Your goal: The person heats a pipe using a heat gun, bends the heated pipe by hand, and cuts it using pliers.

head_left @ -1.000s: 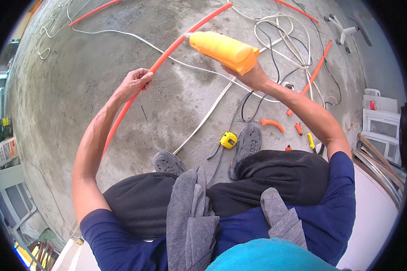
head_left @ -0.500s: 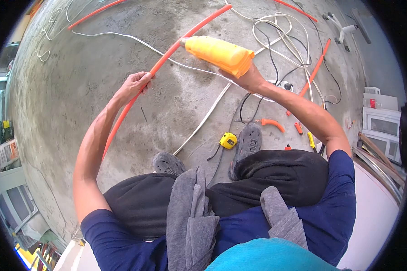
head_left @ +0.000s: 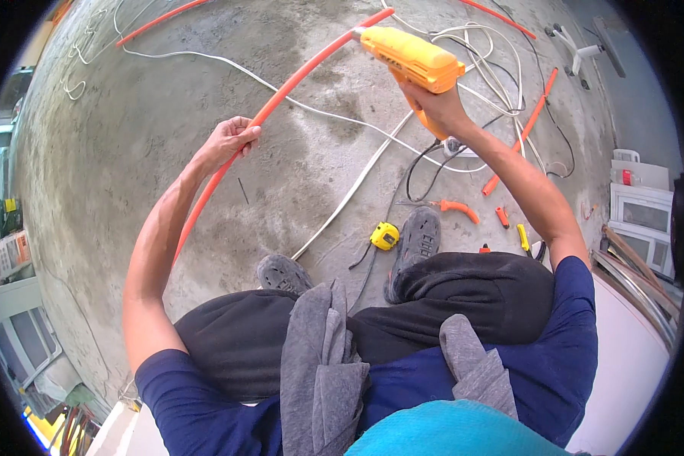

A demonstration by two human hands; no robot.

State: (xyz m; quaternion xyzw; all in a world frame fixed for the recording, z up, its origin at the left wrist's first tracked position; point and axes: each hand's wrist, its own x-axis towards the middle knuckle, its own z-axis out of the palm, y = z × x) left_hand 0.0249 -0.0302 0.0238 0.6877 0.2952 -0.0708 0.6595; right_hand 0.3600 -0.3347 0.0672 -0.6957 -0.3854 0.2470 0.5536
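A long orange plastic pipe (head_left: pixel 307 71) slants up from the lower left, bending slightly toward its far end. Around its middle my left hand (head_left: pixel 231 142) is closed, thumb on top. My right hand (head_left: pixel 440 106) grips the handle of a yellow heat gun (head_left: pixel 414 57). The gun's metal nozzle is at the pipe near its far end; whether the two touch I cannot tell. A dark cord leads down from the gun's handle.
Near my shoes lie a yellow tape measure (head_left: pixel 385 235), a bent orange pipe piece (head_left: pixel 459 209), a short orange piece (head_left: pixel 502 217) and a yellow-handled tool (head_left: pixel 523 238). Coiled white cable (head_left: pixel 501 91) spreads at the far right beside another orange pipe (head_left: pixel 535 114). White drawers (head_left: pixel 642 209) stand right.
My right hand has moved the heat gun up and to the right, along the pipe toward its far end. The left hand keeps its hold, almost still.
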